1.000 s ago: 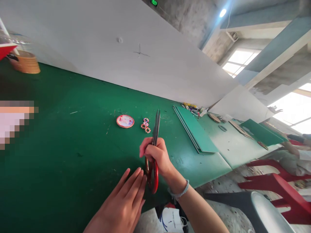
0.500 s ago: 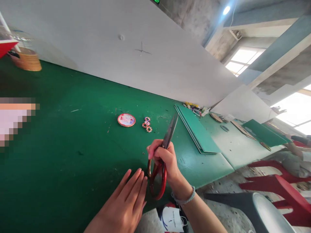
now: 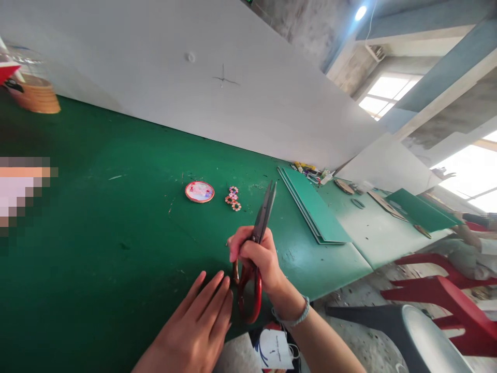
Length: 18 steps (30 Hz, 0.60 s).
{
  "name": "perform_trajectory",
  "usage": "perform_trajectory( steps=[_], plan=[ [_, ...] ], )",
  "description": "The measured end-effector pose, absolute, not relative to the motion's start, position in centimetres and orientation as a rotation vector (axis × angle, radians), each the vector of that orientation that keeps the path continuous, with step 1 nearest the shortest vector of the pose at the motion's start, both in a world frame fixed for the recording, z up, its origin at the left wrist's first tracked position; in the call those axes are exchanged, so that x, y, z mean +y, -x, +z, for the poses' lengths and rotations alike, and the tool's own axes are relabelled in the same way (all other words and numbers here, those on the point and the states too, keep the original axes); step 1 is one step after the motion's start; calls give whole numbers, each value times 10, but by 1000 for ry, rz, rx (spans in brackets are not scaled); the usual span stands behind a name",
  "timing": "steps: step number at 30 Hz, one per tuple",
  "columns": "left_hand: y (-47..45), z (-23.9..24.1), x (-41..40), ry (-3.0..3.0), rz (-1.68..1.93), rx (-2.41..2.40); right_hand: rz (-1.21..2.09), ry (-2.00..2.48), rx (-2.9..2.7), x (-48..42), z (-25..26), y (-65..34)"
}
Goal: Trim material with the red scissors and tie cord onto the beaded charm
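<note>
Wrapped round a pair of scissors [image 3: 262, 216] is my right hand [image 3: 260, 256], gripping them near the pivot. The dark blades point up and away, slightly parted, and the red handles [image 3: 254, 305] hang toward me. My left hand [image 3: 202, 316] lies flat on the green tabletop [image 3: 116, 233], fingers stretched out, just left of the handles. Beyond the hands sits an oval red-rimmed piece [image 3: 199, 191] with a pale pink and white face. Right of it is a small cluster of flower-shaped rings [image 3: 233, 199] in orange, pink and purple.
Green boards [image 3: 312, 204] are stacked at the right, with pens and small tools [image 3: 310, 171] behind them. A grey-white panel [image 3: 155, 67] borders the table's far side. A jar with a woven base [image 3: 39, 96] stands far left. Red chairs [image 3: 458, 311] and a grey stool [image 3: 430, 336] are at the right.
The scissors and my right hand have shifted slightly left, and the blade tips have parted a little. My left hand stays flat beside them.
</note>
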<state>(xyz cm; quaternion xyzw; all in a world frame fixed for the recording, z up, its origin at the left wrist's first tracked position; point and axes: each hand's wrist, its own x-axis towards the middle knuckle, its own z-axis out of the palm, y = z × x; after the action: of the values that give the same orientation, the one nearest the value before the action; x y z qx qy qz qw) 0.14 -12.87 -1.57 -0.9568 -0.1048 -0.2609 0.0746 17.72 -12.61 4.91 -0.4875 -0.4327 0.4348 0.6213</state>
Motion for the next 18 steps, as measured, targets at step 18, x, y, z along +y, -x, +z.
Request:
perform_trajectory(
  steps=[18],
  plan=[
    [-4, -31, -131, 2795, -841, -416, 1023, 1188, -907, -129, 48, -174]
  ],
)
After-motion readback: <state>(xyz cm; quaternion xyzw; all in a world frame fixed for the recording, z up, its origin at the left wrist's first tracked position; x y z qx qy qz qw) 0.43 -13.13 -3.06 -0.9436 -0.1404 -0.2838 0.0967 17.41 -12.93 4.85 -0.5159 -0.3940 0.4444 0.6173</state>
